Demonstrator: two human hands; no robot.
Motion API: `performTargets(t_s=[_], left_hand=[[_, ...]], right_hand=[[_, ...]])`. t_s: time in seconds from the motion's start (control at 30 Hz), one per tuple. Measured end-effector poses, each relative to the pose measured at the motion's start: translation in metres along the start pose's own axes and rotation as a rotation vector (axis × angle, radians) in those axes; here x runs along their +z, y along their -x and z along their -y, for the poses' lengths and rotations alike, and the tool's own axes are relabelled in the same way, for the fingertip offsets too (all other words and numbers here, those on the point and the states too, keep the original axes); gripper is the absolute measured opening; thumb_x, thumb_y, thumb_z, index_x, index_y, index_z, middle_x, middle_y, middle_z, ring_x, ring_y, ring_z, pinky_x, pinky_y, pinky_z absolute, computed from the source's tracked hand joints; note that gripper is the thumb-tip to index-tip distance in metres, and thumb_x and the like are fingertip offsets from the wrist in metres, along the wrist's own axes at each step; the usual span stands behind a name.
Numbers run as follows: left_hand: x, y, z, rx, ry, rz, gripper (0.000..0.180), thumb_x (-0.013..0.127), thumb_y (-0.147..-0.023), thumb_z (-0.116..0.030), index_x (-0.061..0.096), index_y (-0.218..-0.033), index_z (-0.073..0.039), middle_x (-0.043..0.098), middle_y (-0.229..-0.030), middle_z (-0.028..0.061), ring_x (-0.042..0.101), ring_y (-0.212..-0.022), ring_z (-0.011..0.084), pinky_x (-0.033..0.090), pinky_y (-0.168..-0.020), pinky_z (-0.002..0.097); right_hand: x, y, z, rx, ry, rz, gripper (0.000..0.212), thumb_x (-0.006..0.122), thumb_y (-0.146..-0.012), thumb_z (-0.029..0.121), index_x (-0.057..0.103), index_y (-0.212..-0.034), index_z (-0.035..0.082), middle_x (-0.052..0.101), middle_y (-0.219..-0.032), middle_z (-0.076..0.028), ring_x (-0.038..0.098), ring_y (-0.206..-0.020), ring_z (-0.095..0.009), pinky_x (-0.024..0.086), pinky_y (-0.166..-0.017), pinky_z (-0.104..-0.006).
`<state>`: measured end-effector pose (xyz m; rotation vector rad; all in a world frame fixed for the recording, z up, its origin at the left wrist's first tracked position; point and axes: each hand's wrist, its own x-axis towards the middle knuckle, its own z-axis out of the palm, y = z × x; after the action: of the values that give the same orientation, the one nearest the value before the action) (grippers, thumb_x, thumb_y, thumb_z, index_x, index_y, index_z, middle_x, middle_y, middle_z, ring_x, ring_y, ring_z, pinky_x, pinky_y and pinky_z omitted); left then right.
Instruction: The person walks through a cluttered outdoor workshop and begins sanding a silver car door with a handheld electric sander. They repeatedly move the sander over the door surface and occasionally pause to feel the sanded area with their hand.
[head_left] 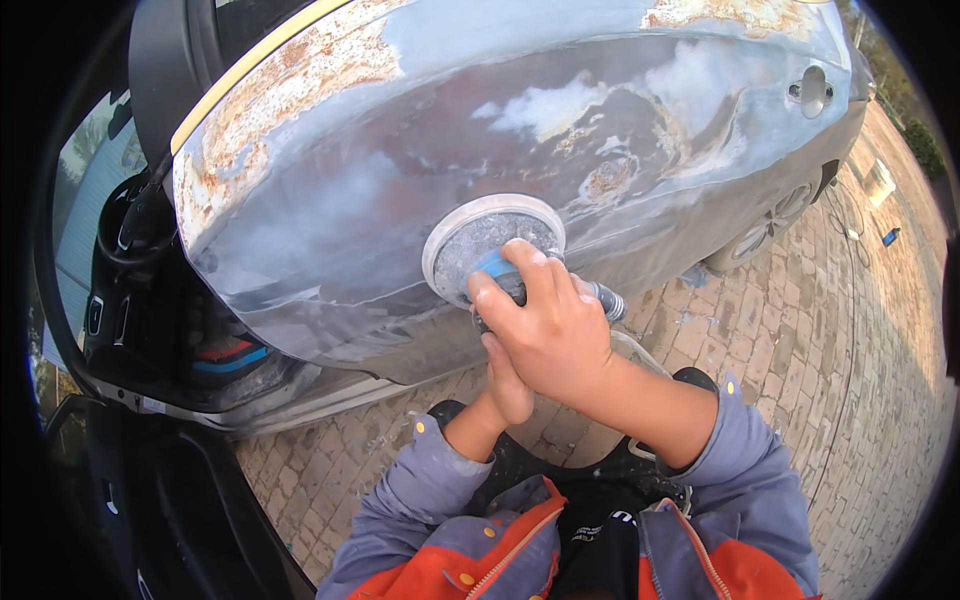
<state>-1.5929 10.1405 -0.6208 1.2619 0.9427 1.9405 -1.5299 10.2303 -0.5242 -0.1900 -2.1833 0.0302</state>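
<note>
Where the two grey-blue sleeves (pixel 752 478) reach forward, I see the right hand (pixel 560 335) uppermost, its fingers curled closed over the top of a round, dust-coated sander (pixel 462 252). The left hand (pixel 510 388) sits just below it, touching the right — its fingers are hidden, so I cannot tell how far they close or on what. From the sander's right side juts a grey ribbed hose end (pixel 610 301). Its disc faces the patchy grey car panel (pixel 330 225), around the middle of that panel's lower edge. Rust (pixel 275 110) spreads over the panel's upper left corner, and a handle recess (pixel 815 92) sits by its right edge. Beyond the left edge, I make out a black steering wheel (pixel 135 228); past the lower right — a wheel (pixel 775 222) above brick paving (pixel 770 335).
</note>
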Motion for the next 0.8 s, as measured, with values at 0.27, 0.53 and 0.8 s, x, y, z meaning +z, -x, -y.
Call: performTargets(t_s=[0.27, 0.53, 0.8], left_hand=[[0.024, -0.082, -0.087, -0.075, -0.012, -0.022, 0.088, 0.007, -0.116, -0.059, 0.044, -0.160, 0.007, 0.057, -0.155, 0.0194, 0.054, -0.147, 0.0318, 0.042, -0.122, 0.0433], [-0.009, 0.003, 0.026, -0.023, -0.156, 0.061, 0.084, 0.017, -0.116, -0.059, 0.044, -0.158, 0.009, 0.056, -0.156, 0.0208, 0.054, -0.147, 0.0331, 0.043, -0.121, 0.0455], [-0.004, -0.001, 0.039, -0.002, -0.216, 0.036, 0.084, 0.018, -0.117, -0.059, 0.043, -0.159, 0.009, 0.056, -0.156, 0.0219, 0.054, -0.146, 0.0336, 0.043, -0.121, 0.0451]], right_hand=[[-0.030, -0.068, -0.020, 0.104, -0.046, -0.092, 0.055, 0.084, -0.073, 0.018, 0.066, -0.125, 0.016, 0.060, -0.129, -0.018, 0.072, -0.092, -0.034, 0.065, -0.065, -0.0432], [0.024, 0.036, -0.023, 0.013, -0.010, -0.098, 0.053, 0.084, -0.068, 0.023, 0.070, -0.120, 0.020, 0.061, -0.130, -0.016, 0.068, -0.087, -0.028, 0.061, -0.065, -0.0378], [0.021, 0.045, -0.033, 0.033, -0.016, -0.101, 0.052, 0.086, -0.070, 0.025, 0.071, -0.119, 0.018, 0.060, -0.127, -0.016, 0.069, -0.088, -0.029, 0.061, -0.065, -0.0388]])
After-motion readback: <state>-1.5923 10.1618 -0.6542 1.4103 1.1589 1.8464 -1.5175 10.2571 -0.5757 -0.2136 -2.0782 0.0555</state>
